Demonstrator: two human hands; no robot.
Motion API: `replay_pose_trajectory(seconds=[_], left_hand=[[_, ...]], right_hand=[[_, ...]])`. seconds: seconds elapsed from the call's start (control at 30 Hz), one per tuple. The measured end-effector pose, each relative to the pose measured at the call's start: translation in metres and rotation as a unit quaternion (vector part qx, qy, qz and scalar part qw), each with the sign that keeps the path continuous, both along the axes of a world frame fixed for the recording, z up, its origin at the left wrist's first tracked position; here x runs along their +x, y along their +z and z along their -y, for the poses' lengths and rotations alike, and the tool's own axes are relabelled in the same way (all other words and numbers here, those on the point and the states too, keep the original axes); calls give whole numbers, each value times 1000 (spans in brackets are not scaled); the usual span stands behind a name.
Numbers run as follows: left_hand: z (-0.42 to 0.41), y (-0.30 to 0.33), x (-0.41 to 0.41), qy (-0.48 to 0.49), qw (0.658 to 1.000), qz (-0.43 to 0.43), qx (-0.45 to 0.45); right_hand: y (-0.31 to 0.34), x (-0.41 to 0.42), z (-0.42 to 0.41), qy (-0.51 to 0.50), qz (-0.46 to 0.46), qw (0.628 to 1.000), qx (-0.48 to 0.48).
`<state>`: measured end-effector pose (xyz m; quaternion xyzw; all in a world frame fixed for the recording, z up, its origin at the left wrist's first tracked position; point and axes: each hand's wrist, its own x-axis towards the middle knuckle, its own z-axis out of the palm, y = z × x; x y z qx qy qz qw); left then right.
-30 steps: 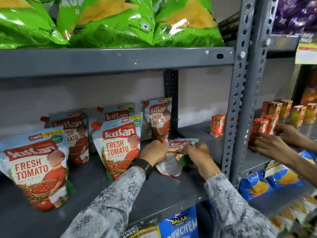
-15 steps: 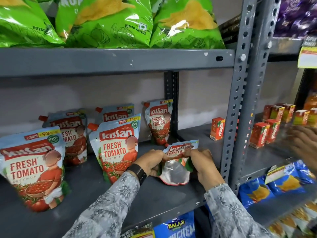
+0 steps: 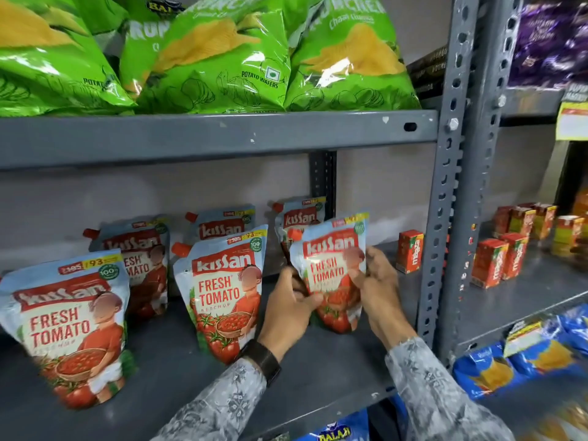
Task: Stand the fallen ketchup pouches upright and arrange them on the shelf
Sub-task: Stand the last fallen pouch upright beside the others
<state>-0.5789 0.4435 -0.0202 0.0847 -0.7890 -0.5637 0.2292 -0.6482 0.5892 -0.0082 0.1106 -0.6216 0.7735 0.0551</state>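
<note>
Holding the ketchup pouch upright between both hands: your left hand pinches its lower left edge, your right hand wraps its right side, each grip closed on it. Its base sits on the grey shelf, right of the front middle pouch and just in front of the rear right pouch. Two more pouches stand behind at left, one large pouch at far left front. A juice carton stands near the upright post to your right. Half a second ago this pouch lay tipped over, silver underside showing; now its front faces you. Bare shelf lies open toward the front lip; the post bounds the right.
</note>
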Motion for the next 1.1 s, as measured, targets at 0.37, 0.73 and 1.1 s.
replay_pose_trajectory(seconds=[0.37, 0.73, 1.1], left_hand=[[10, -7, -3, -138, 986, 58, 68], [-7, -17, 2, -117, 990, 34, 69], [-18, -19, 12, -97, 992, 28, 73]], right_hand=[[-37, -1, -4, 71, 26, 997, -4], [-48, -6, -6, 88, 31, 996, 2], [-55, -7, -8, 86, 26, 995, 43]])
